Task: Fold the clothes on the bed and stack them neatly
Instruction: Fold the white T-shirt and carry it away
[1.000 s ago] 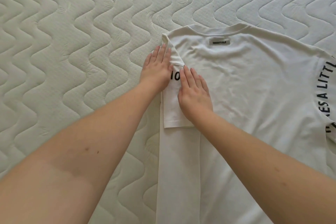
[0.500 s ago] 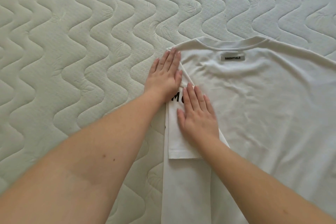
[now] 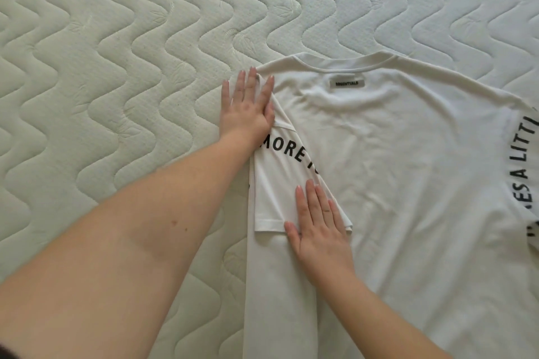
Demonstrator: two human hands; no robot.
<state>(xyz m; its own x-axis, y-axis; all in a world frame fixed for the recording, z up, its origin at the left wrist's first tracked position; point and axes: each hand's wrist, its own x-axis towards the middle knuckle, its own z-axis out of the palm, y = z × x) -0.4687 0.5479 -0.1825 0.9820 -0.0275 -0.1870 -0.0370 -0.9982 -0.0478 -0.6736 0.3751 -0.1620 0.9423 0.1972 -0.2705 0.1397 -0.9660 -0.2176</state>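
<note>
**White T-shirt, left side folded in; flattening under way**

Quilted mattress: bears everything. Left hand: I read its fingers straight, palm flat on the shoulder corner of the fold. Folded sleeve: lies turned in over the back, printed "MORE". Right hand: fingers straight, pressing the sleeve's hem. White T-shirt: back up, collar away from me, its right sleeve still spread. My judgement: next comes the right side's matching fold.
</note>
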